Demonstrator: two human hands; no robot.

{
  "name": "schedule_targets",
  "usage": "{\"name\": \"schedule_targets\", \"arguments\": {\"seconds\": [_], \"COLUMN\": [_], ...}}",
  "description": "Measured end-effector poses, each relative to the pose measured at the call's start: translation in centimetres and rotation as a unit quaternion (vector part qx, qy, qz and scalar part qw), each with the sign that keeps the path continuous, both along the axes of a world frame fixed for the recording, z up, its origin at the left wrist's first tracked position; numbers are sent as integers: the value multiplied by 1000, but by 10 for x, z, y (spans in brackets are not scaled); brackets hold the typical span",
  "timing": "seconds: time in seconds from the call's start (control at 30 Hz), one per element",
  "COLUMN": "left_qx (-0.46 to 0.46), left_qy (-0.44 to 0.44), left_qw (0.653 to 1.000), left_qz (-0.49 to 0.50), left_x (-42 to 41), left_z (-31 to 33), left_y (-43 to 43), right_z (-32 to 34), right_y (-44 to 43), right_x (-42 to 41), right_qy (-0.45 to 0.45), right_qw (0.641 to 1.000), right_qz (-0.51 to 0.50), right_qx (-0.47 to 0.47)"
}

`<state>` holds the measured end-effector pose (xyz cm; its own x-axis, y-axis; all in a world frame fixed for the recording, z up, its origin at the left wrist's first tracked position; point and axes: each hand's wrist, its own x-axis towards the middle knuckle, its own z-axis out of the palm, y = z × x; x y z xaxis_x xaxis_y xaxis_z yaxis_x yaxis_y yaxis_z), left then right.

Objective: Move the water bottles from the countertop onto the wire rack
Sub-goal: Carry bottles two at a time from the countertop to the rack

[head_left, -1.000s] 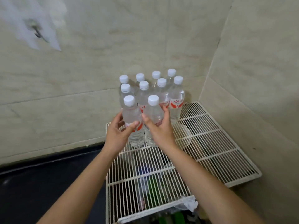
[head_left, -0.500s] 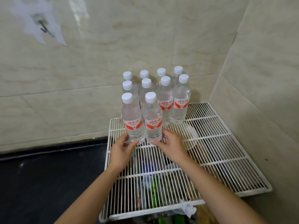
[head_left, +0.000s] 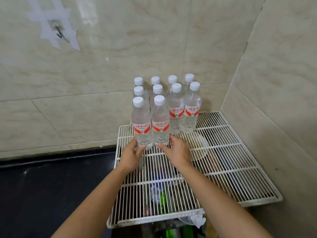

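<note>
Several clear water bottles with white caps and red labels stand upright in rows at the back left of a white wire rack [head_left: 240, 169]. The two nearest are the front left bottle [head_left: 142, 124] and the front right bottle [head_left: 160, 124], side by side and touching. My left hand [head_left: 132, 155] cups the base of the front left bottle, thumb in front. My right hand [head_left: 178, 150] has its fingers curled around the base of the front right bottle. Both bottles rest on the rack wires.
A black countertop [head_left: 42, 186] lies to the left of the rack. Tiled walls close the back and right sides, with a taped hook [head_left: 59, 31] up left. Under the rack sit a round white dish [head_left: 199, 148], green items and a plastic bag [head_left: 197, 219].
Both hands have slid down from the labels of the two front bottles to their bases. The bottles stay upright in the same spot on the rack.
</note>
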<state>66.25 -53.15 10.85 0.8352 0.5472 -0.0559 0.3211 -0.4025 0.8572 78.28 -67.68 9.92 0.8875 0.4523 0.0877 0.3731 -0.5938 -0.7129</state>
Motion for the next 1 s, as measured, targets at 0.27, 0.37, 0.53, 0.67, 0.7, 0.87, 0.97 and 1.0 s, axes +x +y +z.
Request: {"name": "schedule_targets", "arguments": {"seconds": [0.27,0.37,0.53,0.67,0.7,0.87,0.97,1.0], "left_qx": [249,364,403,421,416,392,386,383], "left_qy": [14,8,119,191,204,219,213,212], "left_qw": [966,919,883,851,847,827,815,812], "left_qz": [72,150,211,248,261,340,377,386], "left_x": [-55,-103,-185,-255,-273,-361,-419,-440], "left_z": [32,35,27,32,36,57,63,63], "left_y": [-14,-26,-39,-40,-39,-24,-5,3], "right_z": [4,13,9,3,4,15,20,21], "right_y": [-34,-39,-16,19,28,73,104,116], "right_x": [-30,-47,-94,-143,-156,-239,-296,-316], "right_qy": [-66,-129,-219,-246,-246,-252,-277,-282], "right_qw": [996,989,955,932,929,905,884,879], "right_qz": [54,77,197,267,278,342,375,382], "right_qx": [-17,-13,-21,-2,6,29,38,38]}}
